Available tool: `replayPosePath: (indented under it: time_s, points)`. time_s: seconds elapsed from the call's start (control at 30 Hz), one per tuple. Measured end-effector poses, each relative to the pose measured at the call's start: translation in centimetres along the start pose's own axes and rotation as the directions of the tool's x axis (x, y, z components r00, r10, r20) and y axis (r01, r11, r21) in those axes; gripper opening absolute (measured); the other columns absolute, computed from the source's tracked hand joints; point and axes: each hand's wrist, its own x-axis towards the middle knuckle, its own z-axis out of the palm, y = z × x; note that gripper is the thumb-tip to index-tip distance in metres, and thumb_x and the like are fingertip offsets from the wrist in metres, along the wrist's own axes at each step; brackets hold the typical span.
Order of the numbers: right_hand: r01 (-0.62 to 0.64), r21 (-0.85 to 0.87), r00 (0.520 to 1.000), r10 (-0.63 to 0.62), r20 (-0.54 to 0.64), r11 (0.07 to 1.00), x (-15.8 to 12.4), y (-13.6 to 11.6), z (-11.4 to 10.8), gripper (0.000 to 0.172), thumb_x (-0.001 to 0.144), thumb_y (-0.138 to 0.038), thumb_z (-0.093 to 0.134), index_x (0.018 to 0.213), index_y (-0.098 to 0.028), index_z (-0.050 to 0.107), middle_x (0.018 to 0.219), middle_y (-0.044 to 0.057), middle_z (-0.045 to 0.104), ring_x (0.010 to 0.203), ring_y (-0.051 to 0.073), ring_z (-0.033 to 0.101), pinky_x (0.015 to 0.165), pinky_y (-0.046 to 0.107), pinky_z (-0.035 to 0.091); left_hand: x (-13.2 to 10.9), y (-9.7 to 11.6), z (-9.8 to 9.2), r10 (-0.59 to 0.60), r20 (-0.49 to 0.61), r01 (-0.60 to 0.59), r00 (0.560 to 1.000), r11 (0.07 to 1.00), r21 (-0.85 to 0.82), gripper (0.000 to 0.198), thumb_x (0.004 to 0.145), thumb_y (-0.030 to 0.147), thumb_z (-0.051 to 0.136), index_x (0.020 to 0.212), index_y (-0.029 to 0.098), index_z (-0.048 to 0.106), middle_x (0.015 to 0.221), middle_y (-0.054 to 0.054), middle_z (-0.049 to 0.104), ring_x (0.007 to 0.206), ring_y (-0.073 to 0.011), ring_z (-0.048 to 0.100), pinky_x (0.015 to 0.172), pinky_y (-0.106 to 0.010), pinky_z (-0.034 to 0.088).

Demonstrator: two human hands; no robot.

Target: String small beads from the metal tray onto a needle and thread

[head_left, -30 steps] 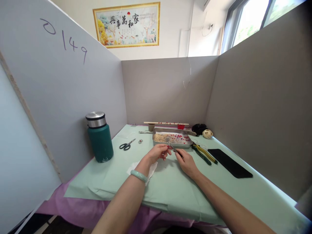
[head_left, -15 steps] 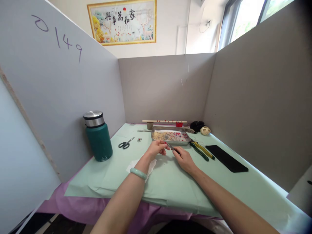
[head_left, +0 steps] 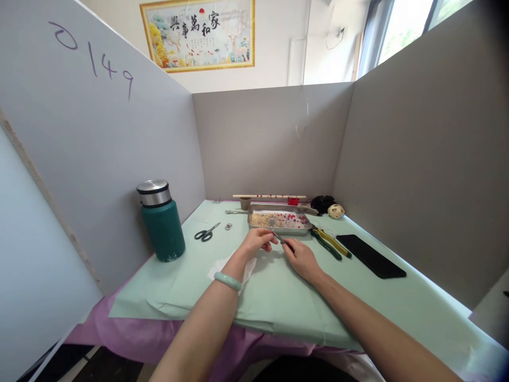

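Observation:
My left hand [head_left: 260, 241], with a pale green bangle [head_left: 227, 280] at the wrist, is raised just in front of a metal tray [head_left: 292, 231]. Its thumb and forefinger are pinched together; what lies between them is too small to make out. In my right hand [head_left: 303, 258] is a slim grey metal hand tool [head_left: 280, 239] with a dark grip, its exact kind unclear. The tip points up and left, reaching the left fingertips. Gold and red beads [head_left: 292, 218] are spread over the tray's floor.
Left of the tray lie scissors [head_left: 207, 233] and a small beaded piece [head_left: 228, 226]; a green bottle [head_left: 163, 225] stands farther left. Green-and-yellow pliers [head_left: 330, 244] and a black flat slab [head_left: 371, 256] lie right. A wooden stick [head_left: 254, 196] rests across small cups behind. White tissue [head_left: 217, 268] is under my left forearm.
Both hands keep almost the same pose, the tool tip still at the left fingertips. The whole view has shifted slightly.

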Motion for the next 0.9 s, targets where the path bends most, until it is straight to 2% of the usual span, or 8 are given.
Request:
replayPosePath:
  time_s: [0.33, 0.67, 0.9]
  points:
    - [-0.02, 0.002, 0.999, 0.019, 0.028, 1.0, 0.0, -0.3, -0.2, 0.022, 0.091, -0.034, 0.05, 0.095, -0.014, 0.06, 0.088, 0.003, 0.062, 0.078, 0.014, 0.06, 0.073, 0.033, 0.049, -0.1, 0.2, 0.1, -0.014, -0.038, 0.014, 0.999, 1.0, -0.006, 0.018, 0.073, 0.023, 0.067, 0.08, 0.009, 0.058, 0.071, -0.008, 0.069, 0.042, -0.0062, 0.052, 0.046, -0.022, 0.044]
    - [-0.053, 0.153, 0.995, 0.04, 0.09, 0.987, 0.1, -0.7, -1.1, 0.024, 0.091, -0.034, 0.048, 0.092, -0.014, 0.061, 0.086, 0.002, 0.064, 0.076, 0.013, 0.061, 0.072, 0.032, 0.05, -0.2, 0.5, 0.2, 0.035, -0.003, -0.035, 0.999, 0.999, -0.015, 0.021, 0.07, 0.025, 0.068, 0.078, 0.009, 0.058, 0.07, -0.007, 0.068, 0.042, -0.0059, 0.05, 0.046, -0.022, 0.044]
    - [-0.095, 0.196, 0.994, 0.082, 0.073, 0.976, 0.0, -0.5, -1.1, 0.027, 0.091, -0.037, 0.047, 0.095, -0.014, 0.061, 0.086, 0.002, 0.063, 0.077, 0.014, 0.061, 0.072, 0.033, 0.05, 0.0, -0.2, 0.0, 0.05, 0.037, -0.048, 0.998, 0.998, -0.032, 0.03, 0.075, 0.033, 0.064, 0.092, 0.009, 0.062, 0.073, -0.006, 0.067, 0.043, -0.0052, 0.049, 0.047, -0.022, 0.043]
